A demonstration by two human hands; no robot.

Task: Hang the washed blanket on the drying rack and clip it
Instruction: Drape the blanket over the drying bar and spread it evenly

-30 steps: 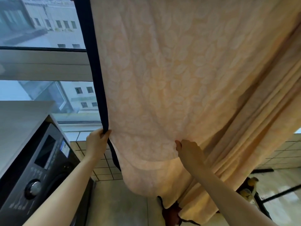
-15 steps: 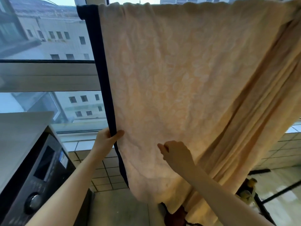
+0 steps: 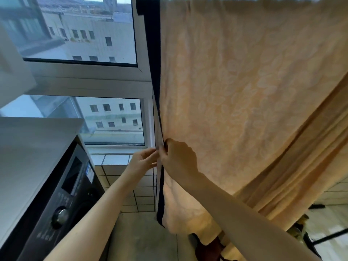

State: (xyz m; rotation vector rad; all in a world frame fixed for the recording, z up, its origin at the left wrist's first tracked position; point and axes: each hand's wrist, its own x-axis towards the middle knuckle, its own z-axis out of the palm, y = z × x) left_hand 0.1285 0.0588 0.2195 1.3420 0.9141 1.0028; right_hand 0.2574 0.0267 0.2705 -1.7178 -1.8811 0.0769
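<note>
Your blanket (image 3: 244,91) already hangs; your left hand (image 3: 143,162) and right hand (image 3: 178,159) pinch its dark edge (image 3: 153,63); no clips show yet.

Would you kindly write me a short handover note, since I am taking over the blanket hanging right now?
Left hand: pinches the dark edge of the blanket.
Right hand: grips the same edge, right beside the left.
Blanket: draped from above by the window; the rack under it is hidden. Its right part hangs bunched in folds.
Done: the blanket is up.
Left: spread the folds, then clip; no clips in view.
</note>
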